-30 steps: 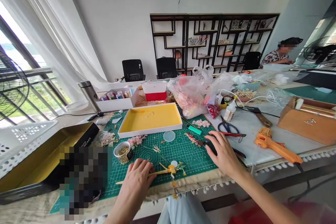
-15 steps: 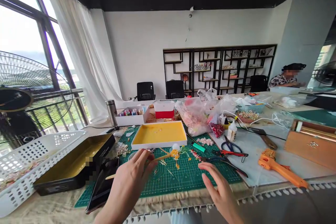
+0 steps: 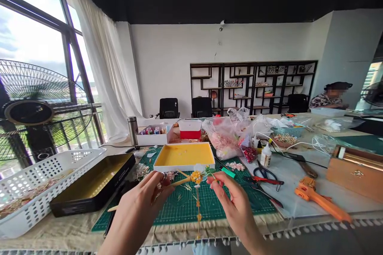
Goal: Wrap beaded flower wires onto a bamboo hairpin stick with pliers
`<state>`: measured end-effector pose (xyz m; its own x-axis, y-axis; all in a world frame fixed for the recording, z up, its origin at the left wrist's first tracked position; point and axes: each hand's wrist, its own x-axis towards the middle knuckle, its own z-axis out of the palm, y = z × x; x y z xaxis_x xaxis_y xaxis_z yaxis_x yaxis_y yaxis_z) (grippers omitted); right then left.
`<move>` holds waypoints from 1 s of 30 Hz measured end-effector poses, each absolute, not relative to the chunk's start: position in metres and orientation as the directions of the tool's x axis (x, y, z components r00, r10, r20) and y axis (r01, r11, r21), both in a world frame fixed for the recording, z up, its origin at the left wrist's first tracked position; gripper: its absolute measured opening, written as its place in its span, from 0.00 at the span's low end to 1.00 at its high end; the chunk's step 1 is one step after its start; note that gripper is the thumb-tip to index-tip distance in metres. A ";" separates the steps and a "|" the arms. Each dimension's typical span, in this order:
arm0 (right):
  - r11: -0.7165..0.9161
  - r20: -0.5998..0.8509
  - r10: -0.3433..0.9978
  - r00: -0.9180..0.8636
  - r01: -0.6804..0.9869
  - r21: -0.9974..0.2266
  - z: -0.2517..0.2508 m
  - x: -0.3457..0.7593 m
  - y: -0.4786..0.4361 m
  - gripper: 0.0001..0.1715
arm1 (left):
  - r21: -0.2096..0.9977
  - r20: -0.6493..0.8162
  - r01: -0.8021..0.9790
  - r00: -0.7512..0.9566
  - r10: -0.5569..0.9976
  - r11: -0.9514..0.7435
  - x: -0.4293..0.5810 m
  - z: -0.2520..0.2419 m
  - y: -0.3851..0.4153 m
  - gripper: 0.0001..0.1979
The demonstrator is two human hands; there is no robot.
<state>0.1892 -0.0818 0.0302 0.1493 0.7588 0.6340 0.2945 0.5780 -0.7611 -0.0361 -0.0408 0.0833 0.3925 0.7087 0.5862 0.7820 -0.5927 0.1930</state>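
The wooden hairpin [image 3: 182,181] is held in the air just above the near half of the green cutting mat [image 3: 182,209], its stick slanting down toward the person. It looks largely put together. A yellow flower [image 3: 196,176] with a pale bead above it already sits at the raised end, and a thin tassel [image 3: 198,211] of small gold pieces hangs straight down from it past the mat's near edge. Judging by the fingers at the flower, only fine work on the trimmings seems to be left. The left hand [image 3: 140,203] is clenched around the stick, whose bare tip pokes out behind the hand. The right hand [image 3: 236,203] pinches thumb and forefinger together on the green sprigs [image 3: 207,172] beside the flower, with the other fingers loose. At the mat's far edge lies a shallow yellow tray [image 3: 184,155] with a few small bits in it. Off the mat's left side sit an open black tin [image 3: 92,185] and, beyond it, a white perforated basket [image 3: 44,171]. Off its right side are blue-handled scissors [image 3: 265,175], a glue bottle [image 3: 265,156], an orange glue gun [image 3: 317,197] and a wooden box [image 3: 356,171]. Filled plastic bags [image 3: 223,139] stand behind the mat, and another person [image 3: 329,95] sits well beyond them.
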 end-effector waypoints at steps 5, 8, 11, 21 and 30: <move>0.497 0.501 0.864 0.057 0.069 -0.865 0.038 0.181 -0.086 0.15 | 0.081 0.728 0.762 0.395 0.560 -0.643 -0.048 0.075 -0.040 0.11; 0.404 0.408 0.913 -0.019 -0.109 -0.908 0.044 0.177 -0.085 0.19 | 0.046 0.782 0.725 0.402 0.477 -0.687 -0.054 0.071 -0.040 0.10; 0.313 0.340 0.936 -0.085 -0.237 -0.920 0.047 0.172 -0.083 0.21 | 0.084 0.793 0.716 0.374 0.481 -0.694 -0.057 0.065 -0.038 0.09; 0.288 0.317 0.948 -0.031 -0.339 -0.895 0.039 0.156 -0.078 0.25 | 0.495 0.567 0.660 0.247 0.786 -0.565 -0.054 0.045 -0.024 0.14; 0.374 0.352 0.927 0.131 -0.241 -0.896 0.019 0.167 -0.053 0.24 | 0.499 0.566 0.685 0.206 0.798 -0.531 -0.055 0.048 -0.010 0.16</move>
